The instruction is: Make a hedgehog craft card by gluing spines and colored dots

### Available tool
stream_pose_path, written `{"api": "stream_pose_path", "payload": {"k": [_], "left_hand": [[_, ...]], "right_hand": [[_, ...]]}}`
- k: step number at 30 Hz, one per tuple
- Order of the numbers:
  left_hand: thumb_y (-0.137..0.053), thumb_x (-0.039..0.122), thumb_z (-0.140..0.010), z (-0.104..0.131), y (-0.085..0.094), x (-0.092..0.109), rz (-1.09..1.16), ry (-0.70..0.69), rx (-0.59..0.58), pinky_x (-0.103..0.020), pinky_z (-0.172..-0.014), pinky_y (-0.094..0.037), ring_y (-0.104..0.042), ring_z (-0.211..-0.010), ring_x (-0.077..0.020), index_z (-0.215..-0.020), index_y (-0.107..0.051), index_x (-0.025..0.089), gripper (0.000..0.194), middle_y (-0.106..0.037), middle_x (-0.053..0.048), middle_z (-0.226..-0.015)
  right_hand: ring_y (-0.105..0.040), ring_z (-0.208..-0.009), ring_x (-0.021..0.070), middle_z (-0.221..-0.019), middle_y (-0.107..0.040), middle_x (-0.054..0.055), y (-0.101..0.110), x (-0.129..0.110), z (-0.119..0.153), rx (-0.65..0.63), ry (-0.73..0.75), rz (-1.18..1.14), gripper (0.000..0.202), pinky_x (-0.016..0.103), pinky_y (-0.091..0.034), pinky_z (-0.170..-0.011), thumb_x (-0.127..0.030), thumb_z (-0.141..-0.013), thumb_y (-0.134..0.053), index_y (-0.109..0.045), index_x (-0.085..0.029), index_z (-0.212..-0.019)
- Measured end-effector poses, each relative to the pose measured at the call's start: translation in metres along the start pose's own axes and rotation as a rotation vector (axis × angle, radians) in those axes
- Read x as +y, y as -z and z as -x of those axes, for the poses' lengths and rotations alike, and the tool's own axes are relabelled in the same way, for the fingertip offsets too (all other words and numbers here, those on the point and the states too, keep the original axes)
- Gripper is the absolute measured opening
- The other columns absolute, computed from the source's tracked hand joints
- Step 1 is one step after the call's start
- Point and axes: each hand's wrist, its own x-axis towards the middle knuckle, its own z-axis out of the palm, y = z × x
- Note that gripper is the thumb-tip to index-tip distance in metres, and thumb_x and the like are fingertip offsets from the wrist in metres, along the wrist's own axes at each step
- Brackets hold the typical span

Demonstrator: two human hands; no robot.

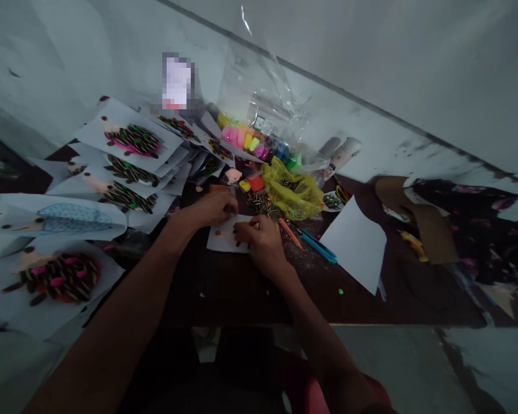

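- The dark table runs across the view; its near edge lies well below the small sheet, with dark table top between them.
- Paper pictures, bearing hedgehog-like shapes, spread over the table's left side, a barrier to the left of the hands.
- A clear bag stands by the wall beyond, soft coloured lumps at its base.
- A dark patterned cloth lies at the far right.
- A blank white sheet lies right of the right hand, past the blue pens.
- A yellow bag sits beyond the right hand, hemming in that side.
- The right hand rests over the small sheet's right part, fingers curled and tips close together — whether they pinch anything, I cannot tell.
- The left hand is at its upper edge, fingers bent; their grip is unclear.
- The small sheet lies flat between and under the hands, its long axis seemingly left to right — the right end is covered.
- Blue pens and an orange stick slant down rightward beside the right hand.
- Striped seeds lie just beyond it.
- A round brown bit sits on the small sheet's left part.
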Motion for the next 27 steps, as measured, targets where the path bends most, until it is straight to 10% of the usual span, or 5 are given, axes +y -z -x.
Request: {"api": "stream_pose_path", "payload": {"k": [27], "left_hand": [[-0.057, 0.01, -0.076, -0.002, -0.002, -0.004, 0.029, 0.029, -0.024, -0.03, -0.076, -0.05, -0.068, -0.085, -0.0208, -0.094, -0.078, 0.019, 0.029, -0.077, -0.006, -0.092]], "right_hand": [[-0.05, -0.096, 0.0228, -0.111, -0.06, 0.01, -0.001, 0.006, 0.016, 0.04, -0.014, 0.044, 0.046, 0.035, -0.032, -0.08, -0.008, -0.095, -0.051, -0.072, -0.03, -0.129]]}}
